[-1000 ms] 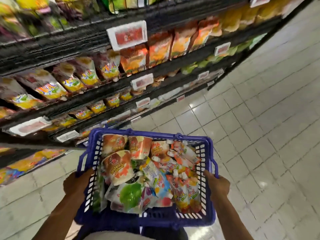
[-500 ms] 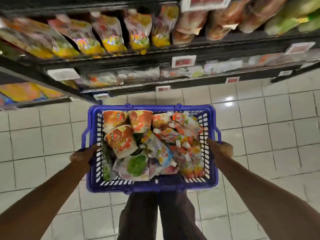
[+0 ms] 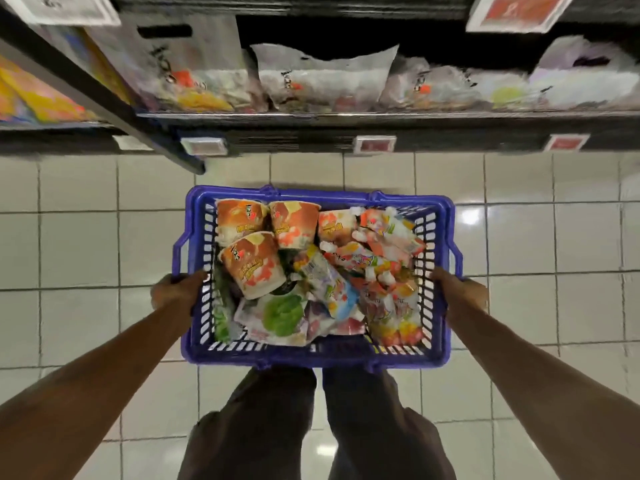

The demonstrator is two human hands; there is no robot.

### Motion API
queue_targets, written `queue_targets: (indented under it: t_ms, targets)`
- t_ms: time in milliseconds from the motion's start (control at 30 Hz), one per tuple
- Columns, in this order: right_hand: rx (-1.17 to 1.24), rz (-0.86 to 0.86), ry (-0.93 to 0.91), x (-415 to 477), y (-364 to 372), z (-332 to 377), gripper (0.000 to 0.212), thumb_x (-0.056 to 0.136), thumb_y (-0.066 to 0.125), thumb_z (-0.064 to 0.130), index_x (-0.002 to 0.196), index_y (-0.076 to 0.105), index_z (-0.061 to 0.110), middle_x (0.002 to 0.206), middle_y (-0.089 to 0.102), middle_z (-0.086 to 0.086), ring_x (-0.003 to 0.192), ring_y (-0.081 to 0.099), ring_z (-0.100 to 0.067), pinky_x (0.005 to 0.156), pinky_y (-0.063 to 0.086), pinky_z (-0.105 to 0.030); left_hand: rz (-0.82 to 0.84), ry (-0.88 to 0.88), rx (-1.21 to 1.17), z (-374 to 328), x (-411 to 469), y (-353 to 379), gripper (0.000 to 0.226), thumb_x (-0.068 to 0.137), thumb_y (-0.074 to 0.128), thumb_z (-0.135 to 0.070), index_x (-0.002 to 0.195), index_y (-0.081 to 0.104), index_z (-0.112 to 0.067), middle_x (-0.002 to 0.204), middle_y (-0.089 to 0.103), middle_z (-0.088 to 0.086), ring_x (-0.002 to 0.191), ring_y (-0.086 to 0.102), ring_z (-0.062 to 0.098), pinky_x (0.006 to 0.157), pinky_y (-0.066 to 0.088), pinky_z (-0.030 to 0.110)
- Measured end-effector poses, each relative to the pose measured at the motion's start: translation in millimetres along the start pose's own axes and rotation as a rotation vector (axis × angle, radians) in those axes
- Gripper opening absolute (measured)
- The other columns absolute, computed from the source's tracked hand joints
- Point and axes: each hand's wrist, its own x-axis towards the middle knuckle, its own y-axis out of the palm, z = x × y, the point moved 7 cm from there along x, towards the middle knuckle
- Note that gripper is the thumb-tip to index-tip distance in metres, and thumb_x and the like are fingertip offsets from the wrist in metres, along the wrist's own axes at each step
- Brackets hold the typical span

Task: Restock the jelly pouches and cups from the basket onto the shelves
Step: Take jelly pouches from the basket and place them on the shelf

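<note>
A blue plastic basket (image 3: pixel 317 355) hangs in front of me over the tiled floor, close to the bottom shelf. My left hand (image 3: pixel 175 289) grips its left rim and my right hand (image 3: pixel 460 289) grips its right rim. Inside lie orange jelly cups (image 3: pixel 254 263) at the left and back, and several colourful jelly pouches (image 3: pixel 381 268) at the right. A pouch with a green fruit print (image 3: pixel 282 315) lies near the front.
The bottom shelf (image 3: pixel 381 121) holds clear bags of sweets (image 3: pixel 322 81) with red price tags (image 3: pixel 374 145) on its edge. A black shelf upright (image 3: pixel 104 95) slants at the left. My legs (image 3: pixel 311 427) stand below the basket on white floor tiles (image 3: pixel 519 237).
The view has swung down and toward the shelf's lowest level. The basket has sunk lower and farther from me, with both arms stretched out; both hands keep their grip.
</note>
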Motion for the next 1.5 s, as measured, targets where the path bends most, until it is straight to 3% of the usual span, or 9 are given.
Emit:
queue_targets:
  t_ms: [67,233,433,600,733,967,1167,1300,1500]
  targets:
    - [-0.016,-0.009,-0.025,6,3,2,0.032,0.06,0.085,0.031,0.079,0.065,0.014,0.066,0.066,-0.002,0.054,0.062,-0.017,0.046,0.046,-0.021,-0.044,0.003,0.021,2,10,0,0.025,0.074,0.082,-0.026,0.075,0.058,-0.021,0.111,0.069,0.018,0.086,0.059,0.028,0.085,0.052,0.036]
    - [-0.15,0.04,-0.088,-1,-3,10,0.032,0.07,0.084,0.024,0.094,0.07,0.008,0.081,0.069,-0.008,0.071,0.064,-0.025,0.063,0.052,-0.033,0.036,0.082,0.225,-10,0,-2,0.036,0.081,0.074,-0.036,0.1,0.065,-0.007,0.103,0.069,0.019,0.09,0.064,0.035,0.084,0.056,0.045]
    - [-0.443,-0.177,-0.639,-76,-12,35,0.051,0.071,0.079,0.014,0.118,0.058,0.009,0.113,0.059,-0.011,0.1,0.056,-0.028,0.076,0.039,-0.028,-0.207,0.581,0.129,-69,-88,-1,0.039,0.083,0.065,-0.017,0.12,0.056,-0.005,0.118,0.061,0.013,0.11,0.055,0.029,0.091,0.047,0.04]
    - [-0.478,0.125,-0.476,-82,23,-5,0.041,0.081,0.074,0.017,0.119,0.06,0.013,0.119,0.063,-0.007,0.105,0.06,-0.024,0.077,0.049,-0.03,0.155,0.998,0.179,-91,-180,87,0.021,0.086,0.06,-0.005,0.094,0.051,-0.023,0.092,0.05,-0.01,0.085,0.048,0.01,0.077,0.039,0.023]
    - [-0.447,0.067,-0.495,-77,31,-8,0.065,0.076,0.079,0.019,0.133,0.046,0.013,0.13,0.055,-0.008,0.118,0.055,-0.028,0.09,0.052,-0.041,0.491,0.881,0.328,-54,-198,166,0.029,0.085,0.063,-0.001,0.11,0.057,-0.014,0.098,0.06,0.001,0.083,0.053,0.011,0.066,0.037,0.014]
    - [-0.495,0.14,-0.51,-58,36,-17,0.056,0.072,0.082,0.041,0.117,0.06,0.017,0.115,0.061,-0.001,0.104,0.059,-0.023,0.073,0.045,-0.028,0.549,0.65,0.395,-15,-189,204,0.046,0.086,0.062,-0.001,0.129,0.051,-0.012,0.108,0.066,0.013,0.098,0.064,0.03,0.084,0.053,0.048]
    - [-0.625,0.165,-0.521,-63,38,-12,0.032,0.078,0.075,0.046,0.086,0.07,0.015,0.086,0.069,-0.001,0.078,0.061,-0.02,0.06,0.046,-0.028,0.637,0.664,0.407,-17,-190,199,0.043,0.086,0.055,0.006,0.127,0.054,-0.007,0.122,0.064,0.012,0.114,0.06,0.025,0.096,0.049,0.037]
    - [-0.604,0.16,-0.54,-84,30,5,0.028,0.087,0.067,0.04,0.079,0.07,0.014,0.069,0.061,0.003,0.071,0.063,-0.024,0.055,0.043,-0.028,0.687,0.468,0.267,-17,-191,187,0.033,0.088,0.062,0.003,0.12,0.056,-0.006,0.118,0.064,0.009,0.116,0.06,0.026,0.101,0.048,0.039]
    - [-0.279,0.39,-0.626,-141,-8,66,0.016,0.087,0.071,0.033,0.083,0.073,0.017,0.078,0.073,0.008,0.071,0.07,-0.012,0.059,0.052,-0.023,0.969,0.453,0.113,-52,-244,135,0.042,0.077,0.076,-0.032,0.115,0.056,-0.035,0.108,0.069,-0.018,0.102,0.064,-0.006,0.076,0.051,0.011]
